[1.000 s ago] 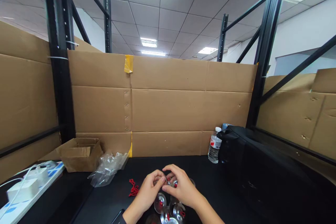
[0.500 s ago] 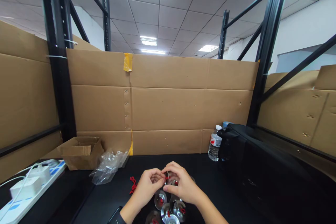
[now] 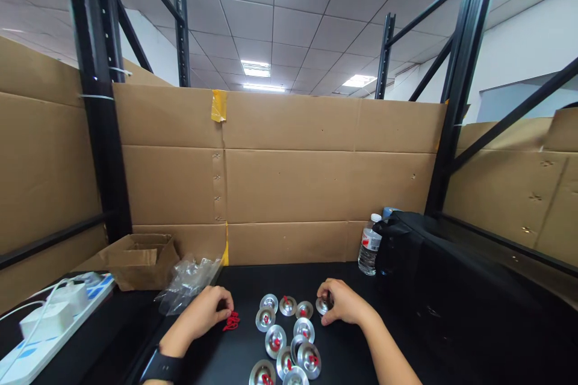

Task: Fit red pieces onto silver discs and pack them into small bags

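Note:
Small domed silver discs that look like finger cymbals (image 3: pixel 275 341) lie in a loose cluster on the black table, several with red cord at the middle. My right hand (image 3: pixel 345 304) is at the cluster's far right side, its thumb and fingers around the edge of one finger cymbal (image 3: pixel 322 305), partly hidden by the fingers. To the left, my left hand (image 3: pixel 205 313) has thumb and forefinger apart, beside a small heap of red cords (image 3: pixel 232 321). Its fingertips are at the heap's edge, and I see nothing held in them.
Beyond my left hand lie a crumpled clear plastic bag (image 3: pixel 189 284) and an open cardboard box (image 3: pixel 142 260). A white power strip (image 3: pixel 54 331) with plugs is at the far left. A water bottle (image 3: pixel 369 246) and a large black bag (image 3: pixel 442 295) stand right. A cardboard wall (image 3: pixel 289 186) closes the back.
My hands were together over the cluster, handling a cymbal between them. They have parted: the left moved left to the red cords, the right moved right with a cymbal.

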Tool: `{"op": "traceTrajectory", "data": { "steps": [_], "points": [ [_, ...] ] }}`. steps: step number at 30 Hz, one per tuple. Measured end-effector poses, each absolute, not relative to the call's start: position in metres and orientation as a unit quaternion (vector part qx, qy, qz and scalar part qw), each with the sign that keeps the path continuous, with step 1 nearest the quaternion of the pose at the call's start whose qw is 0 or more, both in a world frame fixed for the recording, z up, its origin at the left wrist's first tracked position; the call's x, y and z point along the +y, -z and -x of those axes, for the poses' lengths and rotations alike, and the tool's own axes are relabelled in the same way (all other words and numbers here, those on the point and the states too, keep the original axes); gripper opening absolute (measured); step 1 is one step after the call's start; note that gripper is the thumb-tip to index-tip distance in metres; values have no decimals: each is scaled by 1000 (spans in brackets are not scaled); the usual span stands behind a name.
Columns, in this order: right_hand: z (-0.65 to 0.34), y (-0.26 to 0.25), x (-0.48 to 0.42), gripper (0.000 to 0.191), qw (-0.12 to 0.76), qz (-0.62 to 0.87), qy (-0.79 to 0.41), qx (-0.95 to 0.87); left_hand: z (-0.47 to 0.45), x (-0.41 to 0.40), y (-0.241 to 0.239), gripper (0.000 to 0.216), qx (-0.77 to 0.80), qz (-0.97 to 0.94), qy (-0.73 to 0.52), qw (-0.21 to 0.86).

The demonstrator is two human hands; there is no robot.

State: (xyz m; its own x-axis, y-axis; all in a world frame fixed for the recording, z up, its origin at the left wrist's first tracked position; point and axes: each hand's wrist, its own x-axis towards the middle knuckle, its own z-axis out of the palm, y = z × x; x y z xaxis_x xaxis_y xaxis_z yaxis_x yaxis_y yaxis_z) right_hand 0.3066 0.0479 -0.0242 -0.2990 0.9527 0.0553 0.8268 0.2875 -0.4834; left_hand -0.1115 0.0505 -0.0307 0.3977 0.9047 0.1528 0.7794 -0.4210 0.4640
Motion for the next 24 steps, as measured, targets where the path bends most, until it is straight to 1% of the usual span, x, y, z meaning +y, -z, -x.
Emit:
{"op": "traceTrajectory", "data": {
  "steps": [2,7,11,13,18,24],
  "points": [
    [-305,28,49,54,153,563,-193,-789,108,51,32,11,505,-826,-205,146],
    [-305,26,46,53,141,566,-203,-787,69,36,21,22,438,-850,-252,150],
    [-310,23,46,57,132,576,-211,-779,34,19,22,29,395,-876,-228,156],
    [-310,21,44,59,129,574,-207,-782,22,13,26,26,399,-883,-207,138],
    [-299,10,32,50,173,551,-202,-791,10,11,33,19,424,-877,-198,112],
    [-285,-1,21,41,215,516,-211,-802,16,21,35,25,442,-856,-233,132]
  ]
}}
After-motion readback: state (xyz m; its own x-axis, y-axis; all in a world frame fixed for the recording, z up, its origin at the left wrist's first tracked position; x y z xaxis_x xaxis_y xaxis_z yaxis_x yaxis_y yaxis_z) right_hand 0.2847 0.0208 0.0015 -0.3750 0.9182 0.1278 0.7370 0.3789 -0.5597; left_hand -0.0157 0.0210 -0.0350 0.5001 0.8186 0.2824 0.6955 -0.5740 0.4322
